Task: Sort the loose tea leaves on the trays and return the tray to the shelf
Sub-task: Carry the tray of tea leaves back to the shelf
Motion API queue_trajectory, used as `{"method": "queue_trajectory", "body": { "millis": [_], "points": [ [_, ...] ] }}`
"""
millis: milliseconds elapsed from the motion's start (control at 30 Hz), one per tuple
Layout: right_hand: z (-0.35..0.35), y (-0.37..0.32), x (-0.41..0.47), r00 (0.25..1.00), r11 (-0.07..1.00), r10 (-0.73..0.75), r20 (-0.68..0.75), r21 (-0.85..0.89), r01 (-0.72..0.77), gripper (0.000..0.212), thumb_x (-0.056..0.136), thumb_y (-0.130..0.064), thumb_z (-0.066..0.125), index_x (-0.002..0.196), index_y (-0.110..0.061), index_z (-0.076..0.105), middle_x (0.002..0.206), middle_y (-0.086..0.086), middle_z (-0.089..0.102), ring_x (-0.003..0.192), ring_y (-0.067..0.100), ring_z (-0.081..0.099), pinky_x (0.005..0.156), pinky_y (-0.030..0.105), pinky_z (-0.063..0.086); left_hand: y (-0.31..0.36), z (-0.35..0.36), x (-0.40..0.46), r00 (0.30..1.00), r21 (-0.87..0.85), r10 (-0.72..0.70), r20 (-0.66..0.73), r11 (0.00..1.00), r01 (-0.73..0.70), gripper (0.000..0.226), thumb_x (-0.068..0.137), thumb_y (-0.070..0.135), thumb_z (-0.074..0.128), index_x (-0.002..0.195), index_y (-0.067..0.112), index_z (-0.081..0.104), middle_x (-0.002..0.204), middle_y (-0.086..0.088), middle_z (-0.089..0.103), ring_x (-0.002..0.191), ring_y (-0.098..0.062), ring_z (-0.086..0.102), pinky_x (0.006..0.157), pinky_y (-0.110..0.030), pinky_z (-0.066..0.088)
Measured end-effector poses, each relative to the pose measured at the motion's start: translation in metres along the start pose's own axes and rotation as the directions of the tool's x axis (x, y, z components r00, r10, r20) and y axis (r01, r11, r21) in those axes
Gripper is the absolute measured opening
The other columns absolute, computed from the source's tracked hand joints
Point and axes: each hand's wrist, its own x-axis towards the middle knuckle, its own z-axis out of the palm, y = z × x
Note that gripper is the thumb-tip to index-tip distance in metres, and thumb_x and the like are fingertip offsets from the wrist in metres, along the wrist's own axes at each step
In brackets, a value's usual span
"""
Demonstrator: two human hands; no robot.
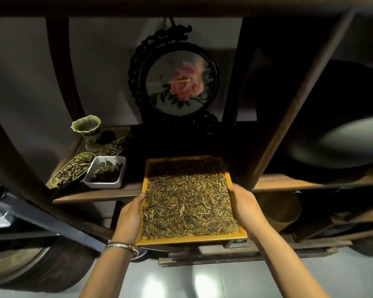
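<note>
Left hand (129, 214) and right hand (244, 204) grip tray (192, 238), pointing lengthwise into shelf (95, 195).

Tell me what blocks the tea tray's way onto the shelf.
Nothing visible does. Both hands, left hand and right hand, grip the tea tray by its sides, its far end already over the shelf. The white dish sits to its left; the round screen stands behind.

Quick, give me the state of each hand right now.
Left hand: grips the left edge of the tea tray.
Right hand: grips the tray's right edge.
</note>
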Motion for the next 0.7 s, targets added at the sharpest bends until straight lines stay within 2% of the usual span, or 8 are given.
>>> {"method": "queue_trajectory", "body": {
  "millis": [67,133,267,367,467,533,600,700],
  "points": [
    [-0.001,0.001,0.001,1.0,1.0,0.008,-0.008,0.016,-0.008,0.034,0.092,-0.028,0.043,0.095,-0.004,0.066,0.092,0.012,0.073,0.093,0.03,0.067,0.085,0.045,0.051,0.0,-0.001,0.001,1.0,0.003,-0.007,-0.006,1.0,0.007,0.036,0.093,0.043,0.049,0.091,0.015,0.071,0.079,0.0,0.076,0.075,-0.018,0.072,0.064,-0.03,0.046],
    [-0.001,0.005,0.002,1.0,1.0,0.02,-0.007,-0.006,-0.02,0.034,0.089,-0.033,0.045,0.091,-0.01,0.07,0.09,0.01,0.074,0.094,0.031,0.067,0.089,0.05,0.048,-0.001,-0.001,0.001,1.0,0.004,-0.007,-0.018,1.0,0.007,0.037,0.092,0.044,0.05,0.092,0.014,0.072,0.081,-0.003,0.076,0.079,-0.021,0.071,0.065,-0.031,0.046],
    [-0.001,0.008,0.002,0.999,0.999,0.035,0.024,-0.016,-0.035,0.037,0.095,-0.042,0.041,0.08,-0.035,0.075,0.087,-0.004,0.076,0.083,0.015,0.071,0.08,0.037,0.052,0.002,0.001,-0.001,0.999,0.013,-0.024,-0.036,1.0,0.025,0.04,0.092,0.046,0.049,0.092,0.012,0.071,0.079,-0.002,0.076,0.076,-0.019,0.071,0.064,-0.03,0.046],
    [-0.009,0.008,-0.001,0.997,0.998,0.041,0.063,-0.045,-0.039,0.042,0.098,-0.046,0.034,0.094,-0.029,0.072,0.092,0.0,0.076,0.089,0.019,0.071,0.088,0.039,0.05,0.005,0.002,-0.002,0.998,-0.011,-0.05,-0.044,0.999,0.049,0.041,0.091,0.046,0.052,0.094,0.011,0.072,0.083,-0.006,0.076,0.084,-0.026,0.071,0.074,-0.037,0.051],
    [-0.022,0.014,-0.015,0.993,0.995,0.01,0.114,-0.101,0.002,0.044,0.097,-0.05,0.034,0.102,-0.024,0.07,0.093,0.0,0.076,0.089,0.015,0.071,0.087,0.034,0.05,0.005,0.003,-0.001,0.994,-0.044,-0.09,-0.058,0.995,0.088,0.042,0.087,0.049,0.056,0.093,0.01,0.071,0.083,-0.007,0.076,0.085,-0.029,0.071,0.084,-0.043,0.052],
    [-0.031,0.024,-0.031,0.989,0.993,-0.062,0.137,-0.096,0.075,0.043,0.091,-0.053,0.044,0.104,-0.019,0.066,0.094,0.0,0.074,0.085,0.009,0.07,0.078,0.03,0.053,0.004,0.004,0.0,0.994,-0.048,-0.095,-0.049,0.995,0.092,0.042,0.085,0.052,0.057,0.092,0.013,0.072,0.082,-0.006,0.076,0.083,-0.029,0.071,0.083,-0.043,0.052],
    [-0.036,0.037,-0.048,0.981,0.985,-0.13,0.145,-0.091,0.144,0.05,0.075,-0.055,0.06,0.108,-0.017,0.06,0.091,0.001,0.071,0.077,0.011,0.067,0.067,0.025,0.056,0.004,0.003,0.001,0.995,-0.048,-0.087,-0.042,0.995,0.085,0.043,0.085,0.053,0.056,0.091,0.014,0.072,0.082,-0.006,0.076,0.081,-0.028,0.072,0.081,-0.043,0.053],
    [-0.036,0.054,-0.062,0.975,0.963,-0.175,0.136,-0.182,0.198,0.055,0.068,-0.042,0.077,0.114,-0.025,0.052,0.089,-0.003,0.071,0.08,0.025,0.066,0.074,0.032,0.057,0.003,0.002,0.0,0.997,-0.067,-0.081,-0.019,0.995,0.08,0.041,0.085,0.053,0.056,0.09,0.015,0.072,0.081,-0.006,0.076,0.073,-0.025,0.073,0.07,-0.038,0.052]
  ]
}}
